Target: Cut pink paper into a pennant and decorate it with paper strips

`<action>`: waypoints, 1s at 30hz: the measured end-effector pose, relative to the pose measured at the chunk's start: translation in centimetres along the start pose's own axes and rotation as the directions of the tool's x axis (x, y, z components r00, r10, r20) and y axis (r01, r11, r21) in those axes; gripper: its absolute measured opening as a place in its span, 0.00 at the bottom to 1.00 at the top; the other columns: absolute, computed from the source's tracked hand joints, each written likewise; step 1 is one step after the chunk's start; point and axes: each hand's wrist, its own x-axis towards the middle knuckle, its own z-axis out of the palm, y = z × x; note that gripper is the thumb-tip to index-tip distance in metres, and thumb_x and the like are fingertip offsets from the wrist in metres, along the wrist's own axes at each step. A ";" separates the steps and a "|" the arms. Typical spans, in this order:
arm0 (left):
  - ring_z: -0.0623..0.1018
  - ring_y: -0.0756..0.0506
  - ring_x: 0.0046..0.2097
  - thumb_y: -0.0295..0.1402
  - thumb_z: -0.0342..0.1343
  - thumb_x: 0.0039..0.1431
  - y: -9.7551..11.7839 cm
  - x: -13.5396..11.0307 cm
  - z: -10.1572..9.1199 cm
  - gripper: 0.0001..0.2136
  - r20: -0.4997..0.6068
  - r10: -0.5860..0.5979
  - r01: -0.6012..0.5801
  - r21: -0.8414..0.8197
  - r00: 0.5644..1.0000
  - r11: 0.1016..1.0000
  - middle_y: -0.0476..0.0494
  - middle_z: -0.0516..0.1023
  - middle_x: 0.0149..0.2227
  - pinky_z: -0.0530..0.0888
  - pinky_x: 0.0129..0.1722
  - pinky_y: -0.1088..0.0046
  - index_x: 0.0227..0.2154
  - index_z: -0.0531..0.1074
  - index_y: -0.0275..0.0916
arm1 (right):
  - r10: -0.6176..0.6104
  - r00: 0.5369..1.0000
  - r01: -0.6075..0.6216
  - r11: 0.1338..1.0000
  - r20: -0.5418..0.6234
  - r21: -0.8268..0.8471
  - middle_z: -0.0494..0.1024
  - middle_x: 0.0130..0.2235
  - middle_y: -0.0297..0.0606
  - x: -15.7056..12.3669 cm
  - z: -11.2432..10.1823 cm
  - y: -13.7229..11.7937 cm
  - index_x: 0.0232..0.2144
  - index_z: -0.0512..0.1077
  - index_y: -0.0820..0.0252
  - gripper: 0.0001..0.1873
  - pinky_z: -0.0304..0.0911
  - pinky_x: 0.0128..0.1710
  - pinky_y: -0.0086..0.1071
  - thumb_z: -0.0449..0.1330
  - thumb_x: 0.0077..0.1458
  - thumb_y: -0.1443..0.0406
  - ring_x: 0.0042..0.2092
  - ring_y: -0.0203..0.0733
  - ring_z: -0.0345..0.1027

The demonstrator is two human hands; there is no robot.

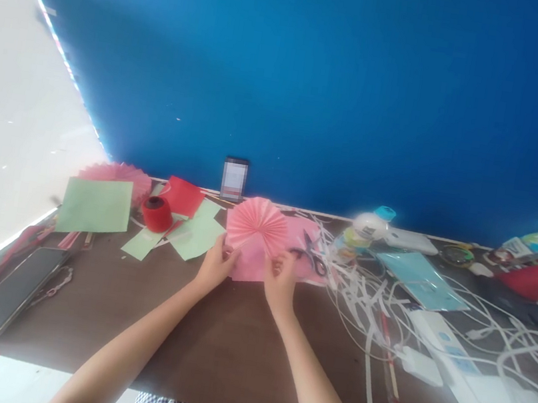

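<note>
A pink pleated paper fan [259, 220] is spread almost into a round in front of me, with a narrow gap at its lower side. My left hand [217, 262] is closed on the fan's lower left edge. On the lower right edge, the fingers of my right hand [281, 280] pinch the folds. Pink paper [249, 271] lies flat under the fan. Dark-handled scissors [311, 255] rest on the paper, just right of my right hand. To the left are a red spool of thread [156, 214] and light green paper [198, 235].
A phone [12, 294] lies at the left, near another pink pleated paper [121, 178]. White paper strips [366, 297], tangled cables [497, 330], a power strip [449, 346] and a bottle [364, 232] crowd the right. A blue wall [316, 87] bounds the table's back.
</note>
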 end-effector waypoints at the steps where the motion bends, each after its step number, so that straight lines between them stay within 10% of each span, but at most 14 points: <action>1: 0.76 0.49 0.26 0.39 0.51 0.53 0.3 0.0 0.0 0.22 0.035 -0.040 0.042 -0.065 0.999 0.997 0.43 0.75 0.30 0.71 0.24 0.75 0.48 0.57 0.34 | 0.020 1.000 -0.020 0.999 -0.001 0.041 0.66 0.28 0.34 0.0 0.1 -0.1 0.38 0.59 0.58 0.13 0.65 0.29 0.32 0.55 0.51 0.61 0.29 0.38 0.65; 6: 0.78 0.46 0.32 0.43 0.56 0.49 1.0 0.0 0.3 0.15 0.162 -0.082 0.136 -0.358 0.983 0.924 0.38 0.77 0.31 0.74 0.37 0.67 0.25 0.66 0.34 | 0.127 0.991 -0.135 0.959 0.046 0.249 0.66 0.30 0.34 -0.2 0.2 -0.8 0.40 0.56 0.57 0.15 0.65 0.31 0.32 0.56 0.50 0.63 0.32 0.38 0.66; 21: 0.76 0.40 0.43 0.44 0.55 0.50 1.8 -1.1 1.4 0.17 0.229 -0.148 0.229 -0.389 0.962 0.892 0.35 0.69 0.51 0.75 0.39 0.65 0.33 0.73 0.33 | 0.427 0.894 -0.440 0.784 0.134 0.439 0.72 0.29 0.32 -0.7 1.0 -1.2 0.38 0.59 0.57 0.24 0.65 0.36 0.34 0.63 0.41 0.59 0.33 0.39 0.70; 30: 0.78 0.43 0.35 0.44 0.54 0.50 1.6 -1.1 1.7 0.17 0.372 -0.163 0.349 -0.511 0.914 0.786 0.38 0.77 0.38 0.74 0.39 0.63 0.34 0.69 0.34 | 0.503 0.827 -0.559 0.689 0.251 0.461 0.73 0.26 0.30 -0.5 1.3 -1.8 0.36 0.58 0.57 0.26 0.64 0.25 0.30 0.66 0.36 0.58 0.28 0.39 0.69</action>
